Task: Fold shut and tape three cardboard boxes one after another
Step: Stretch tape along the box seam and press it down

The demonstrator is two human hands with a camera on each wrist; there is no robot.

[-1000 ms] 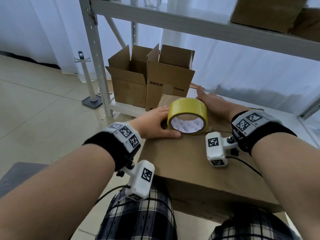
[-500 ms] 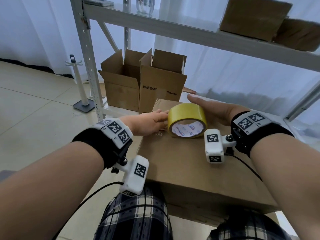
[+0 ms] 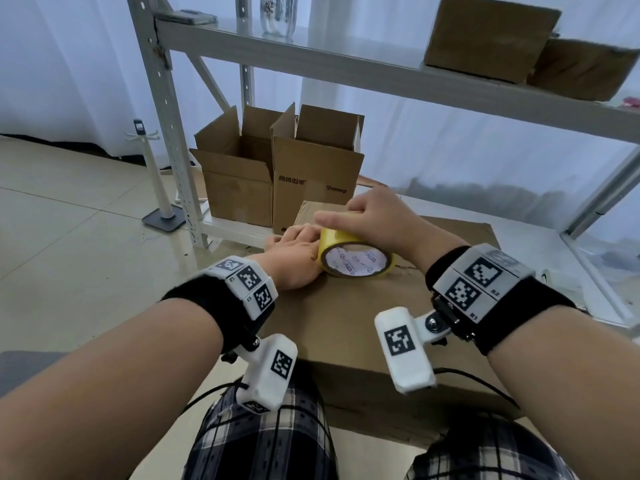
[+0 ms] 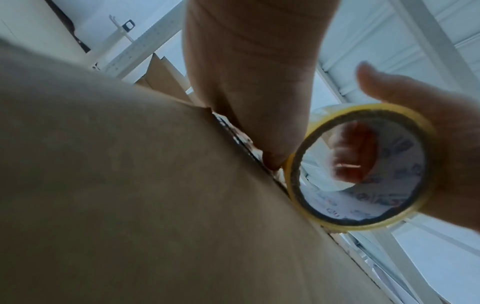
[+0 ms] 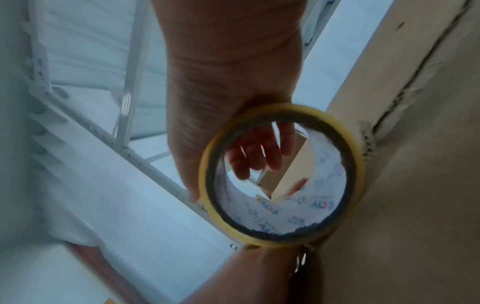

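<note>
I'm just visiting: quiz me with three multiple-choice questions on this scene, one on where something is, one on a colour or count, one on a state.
1. Where is the tape roll?
A. on the top shelf
B. on the closed box at the person's lap
C. on the floor

2. What colour is the tape roll's outside?
A. yellow
B. red
C. black

3. What state are the two boxes on the low shelf in?
A. taped shut
B. crushed flat
C. flaps standing open

Answers:
1 B: the roll stands on edge on the closed box, the right hand over it and the left hand beside it.
2 A: its outer band is yellow.
3 C: their flaps stand up.
</note>
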